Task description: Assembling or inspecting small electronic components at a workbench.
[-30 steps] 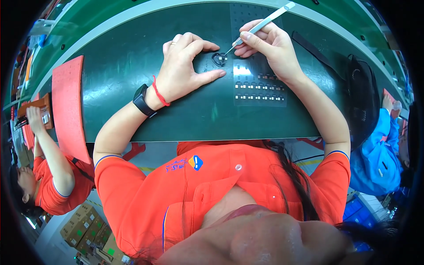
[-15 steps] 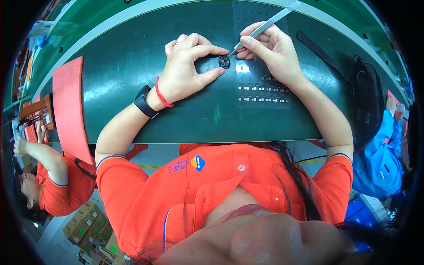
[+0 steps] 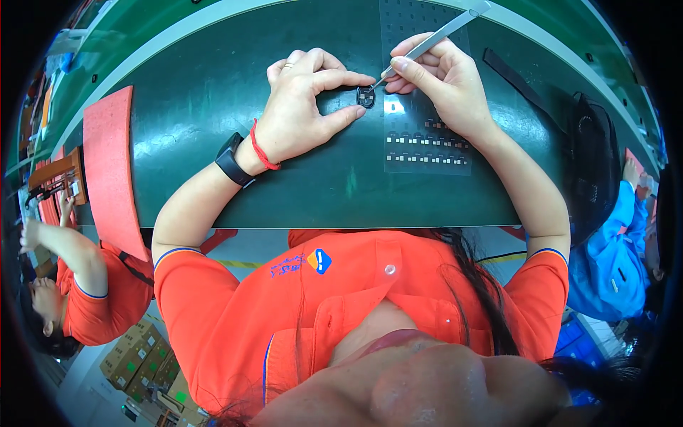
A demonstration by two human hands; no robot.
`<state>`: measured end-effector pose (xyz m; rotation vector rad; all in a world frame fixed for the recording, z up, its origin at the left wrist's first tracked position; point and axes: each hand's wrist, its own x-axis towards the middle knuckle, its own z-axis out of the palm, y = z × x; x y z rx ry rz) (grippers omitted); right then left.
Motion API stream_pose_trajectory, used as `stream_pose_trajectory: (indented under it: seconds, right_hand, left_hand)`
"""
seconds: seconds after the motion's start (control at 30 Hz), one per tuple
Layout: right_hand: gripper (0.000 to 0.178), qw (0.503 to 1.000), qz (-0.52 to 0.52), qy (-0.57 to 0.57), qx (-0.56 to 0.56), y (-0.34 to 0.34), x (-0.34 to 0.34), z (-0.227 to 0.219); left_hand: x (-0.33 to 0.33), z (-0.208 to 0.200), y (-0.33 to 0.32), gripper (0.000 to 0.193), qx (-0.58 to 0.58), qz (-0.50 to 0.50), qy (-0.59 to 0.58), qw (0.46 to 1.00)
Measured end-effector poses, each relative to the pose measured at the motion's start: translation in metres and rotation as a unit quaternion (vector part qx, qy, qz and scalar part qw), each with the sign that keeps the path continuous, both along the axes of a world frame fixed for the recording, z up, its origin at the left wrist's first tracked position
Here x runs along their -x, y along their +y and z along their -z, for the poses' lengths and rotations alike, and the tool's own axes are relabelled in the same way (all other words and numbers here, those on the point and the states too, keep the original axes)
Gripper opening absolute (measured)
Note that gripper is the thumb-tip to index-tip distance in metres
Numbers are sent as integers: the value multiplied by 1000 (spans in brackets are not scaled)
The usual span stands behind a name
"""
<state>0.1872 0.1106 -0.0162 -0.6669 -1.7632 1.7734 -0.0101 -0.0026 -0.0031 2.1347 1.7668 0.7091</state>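
Just left of the clear sheet point(image 3: 404, 127), a black part point(image 3: 366, 97) is pinched between the left hand's point(image 3: 302, 96) thumb and forefinger. Over the sheet, the right hand point(image 3: 452, 89) grips tweezers point(image 3: 442, 34), tips at the part. Work there looks unfinished; the sheet bears rows of pieces point(image 3: 427, 161).

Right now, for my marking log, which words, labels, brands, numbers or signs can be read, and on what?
None can be read reliably.
Red shirt: blue lettering beside blue-and-orange emblem; too small, skewed.
Cartons: green labels; too small.
Clear sheet: tiny marks; too small.
Small black part: no text discernible.
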Motion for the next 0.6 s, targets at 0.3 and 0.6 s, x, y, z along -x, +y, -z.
stream_pose_trajectory:
  seconds: [0.3, 0.6]
  right_hand:
    - [21, 1000, -3, -4, -2, 1, -1, -1]
    - [22, 1000, -3, -10, -17, 1, -2, 2]
  left_hand:
    - [0, 2, 1, 30, -11, -4, -24, 1000]
    - [-1, 2, 1, 29, -8, -6, -16, 1000]
